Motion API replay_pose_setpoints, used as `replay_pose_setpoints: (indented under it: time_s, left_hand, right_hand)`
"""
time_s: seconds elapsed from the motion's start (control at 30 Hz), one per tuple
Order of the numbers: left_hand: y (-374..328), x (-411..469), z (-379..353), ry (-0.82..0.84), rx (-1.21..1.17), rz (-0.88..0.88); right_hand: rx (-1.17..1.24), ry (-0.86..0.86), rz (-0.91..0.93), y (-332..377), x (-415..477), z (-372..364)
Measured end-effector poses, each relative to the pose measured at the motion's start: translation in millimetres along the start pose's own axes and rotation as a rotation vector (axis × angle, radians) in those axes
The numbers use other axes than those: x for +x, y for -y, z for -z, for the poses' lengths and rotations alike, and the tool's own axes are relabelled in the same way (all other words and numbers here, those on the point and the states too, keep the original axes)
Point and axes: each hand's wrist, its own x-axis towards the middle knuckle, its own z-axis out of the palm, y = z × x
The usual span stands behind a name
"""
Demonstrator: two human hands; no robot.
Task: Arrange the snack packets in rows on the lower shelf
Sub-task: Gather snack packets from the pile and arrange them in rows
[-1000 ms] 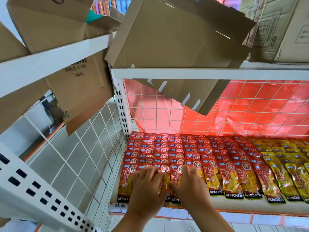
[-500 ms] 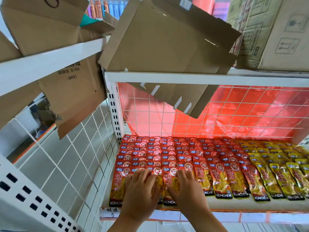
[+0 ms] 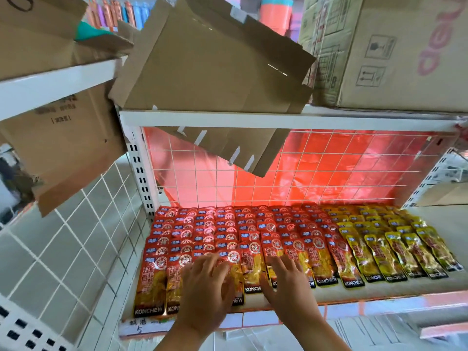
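Left hand point(image 3: 205, 287) and right hand point(image 3: 288, 287) lay flat, fingers point(image 3: 202, 262) spread, on front-row snack packets point(image 3: 250, 267) at the left of the lower shelf point(image 3: 379, 293); judged light pressure, nudging bottom edges level, would spare the overlapped rows behind.

red packets point(image 3: 228, 231), yellow packets point(image 3: 395, 244), brown cardboard point(image 3: 202, 64)

A flattened cardboard sheet point(image 3: 210, 64) is leaning over the upper shelf point(image 3: 329, 120), its slotted flap hanging in front of a white wire grid point(image 3: 331, 173) backed by red foil point(image 3: 367, 178). A large printed cardboard box point(image 3: 395, 54) is sitting on that shelf at the right, and pastel bottles point(image 3: 114, 13) are standing at the top left.
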Motion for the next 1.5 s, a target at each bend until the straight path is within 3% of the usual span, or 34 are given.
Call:
replay_pose_setpoints:
  time_s: [0.47,0.67,0.97,1.5]
  left_hand:
    - [-144,42,-76,0.052,-0.017,-0.071]
    - [-212,84,-120,0.137,0.128,-0.112]
    - [-229,92,-139,0.179,0.195,-0.015]
    - [-228,91,-141,0.181,0.181,-0.034]
  right_hand:
    - [0.031,-0.145,0.063,-176,6,53]
    - [-0.001,-0.151,0.249,-246,15,65]
    - [-0.073,-0.014,0.364,-265,18,69]
    - [-0.064,0.025,0.291,-265,17,65]
